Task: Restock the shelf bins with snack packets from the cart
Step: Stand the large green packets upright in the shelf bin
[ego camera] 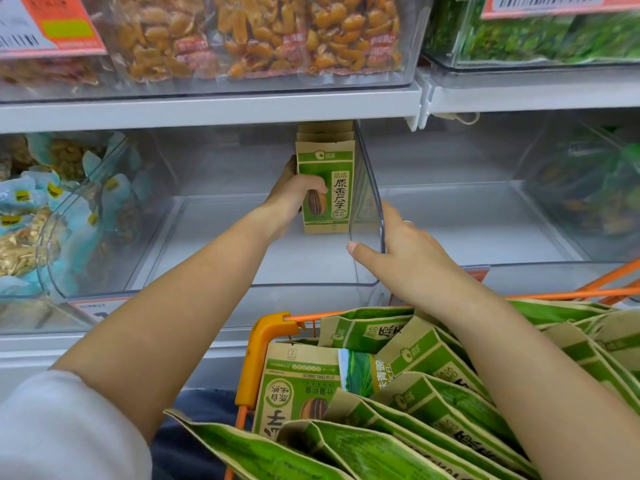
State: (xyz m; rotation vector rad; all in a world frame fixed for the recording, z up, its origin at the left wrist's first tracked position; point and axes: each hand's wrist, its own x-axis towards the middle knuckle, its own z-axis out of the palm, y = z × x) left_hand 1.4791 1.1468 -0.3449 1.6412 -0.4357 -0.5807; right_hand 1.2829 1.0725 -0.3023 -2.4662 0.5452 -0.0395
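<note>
Sunflower seed packets, green and kraft, printed 原香瓜子, upright in clear bin. Left hand grips them; right hand pinches the bin divider. More in orange cart.

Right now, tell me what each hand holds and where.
Left hand grips the upright packets by their left edge. Right hand pinches the clear divider at its front edge.

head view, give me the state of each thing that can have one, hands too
Left hand: grips the upright green and brown paper snack packets.
Right hand: holds the clear plastic divider wall of the bin.
Clear plastic shelf bin: mostly unfilled, packets stand against its right wall.
Orange wire cart: piled with green packets.
</note>
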